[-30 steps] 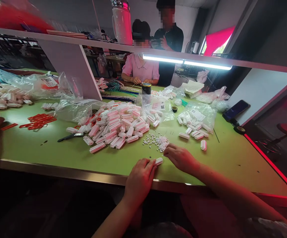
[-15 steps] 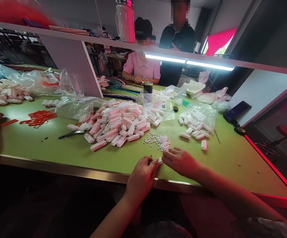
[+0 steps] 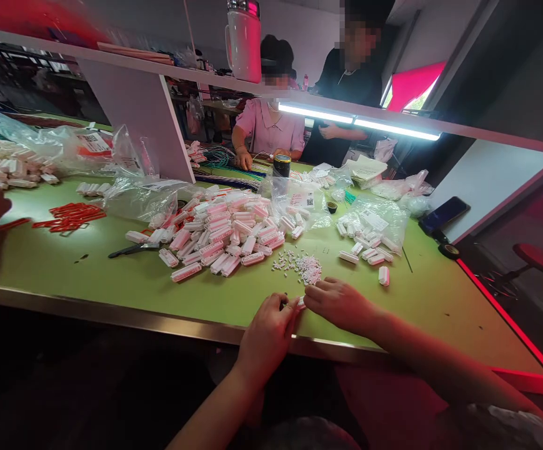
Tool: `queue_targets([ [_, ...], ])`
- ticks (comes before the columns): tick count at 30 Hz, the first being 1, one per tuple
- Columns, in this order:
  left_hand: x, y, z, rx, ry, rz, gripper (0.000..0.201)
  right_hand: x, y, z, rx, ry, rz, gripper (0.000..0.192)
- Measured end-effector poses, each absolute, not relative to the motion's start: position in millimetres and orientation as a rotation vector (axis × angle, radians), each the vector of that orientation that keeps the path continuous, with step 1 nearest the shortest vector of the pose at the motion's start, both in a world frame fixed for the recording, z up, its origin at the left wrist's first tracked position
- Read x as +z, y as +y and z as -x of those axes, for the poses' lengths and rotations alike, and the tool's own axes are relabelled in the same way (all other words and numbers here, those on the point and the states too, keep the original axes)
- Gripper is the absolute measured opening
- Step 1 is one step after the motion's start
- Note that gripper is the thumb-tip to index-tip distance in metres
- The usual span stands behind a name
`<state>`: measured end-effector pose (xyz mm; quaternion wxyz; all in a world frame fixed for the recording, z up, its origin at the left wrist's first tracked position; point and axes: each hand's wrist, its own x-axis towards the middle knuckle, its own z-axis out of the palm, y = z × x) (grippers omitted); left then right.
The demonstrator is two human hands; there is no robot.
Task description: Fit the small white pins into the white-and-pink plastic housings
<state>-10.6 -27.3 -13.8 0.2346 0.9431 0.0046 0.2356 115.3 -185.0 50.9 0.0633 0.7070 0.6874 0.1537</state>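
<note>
Low in the frame's middle, the left hand (image 3: 269,331) and the right hand (image 3: 341,304) meet fingertip to fingertip over a small white connector (image 3: 302,302), mostly hidden between them, on the green table (image 3: 112,281). Just above them lies a little heap of tiny white pieces (image 3: 305,267). A big pile of white connectors (image 3: 219,234) fills the centre, with black scissors (image 3: 133,250) to its left and red clips (image 3: 69,217) at mid left.

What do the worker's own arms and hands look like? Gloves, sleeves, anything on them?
Both are bare: no gloves on the left hand or right hand, and no watch, ring or bracelet that I can see. The forearms are uncovered; only a bit of pale patterned sleeve shows at the right upper arm.
</note>
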Motion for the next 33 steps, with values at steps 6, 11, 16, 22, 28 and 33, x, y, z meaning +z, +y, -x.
queue_targets([
  [6,-10,-28,10,0.688,0.004,-2.601,0.032,54,-185,-128,0.22,2.039,-2.264,0.014],
  [11,-12,-28,10,0.644,0.018,-2.633,0.033,66,-173,-127,0.096,2.005,-2.199,0.014],
  [16,-14,-27,10,0.599,0.02,-2.642,0.027,73,-159,-122,0.012,1.941,-2.121,0.013],
  [22,-8,-28,11,0.587,0.015,-2.617,0.026,71,-168,-124,-0.019,1.893,-2.369,0.014],
  [28,-10,-26,9,0.537,-0.046,-2.617,0.038,50,-199,-157,0.183,1.76,-3.012,0.016],
  [33,-10,-24,9,0.466,-0.075,-2.697,0.045,24,-213,-175,0.255,1.703,-3.298,0.014],
])
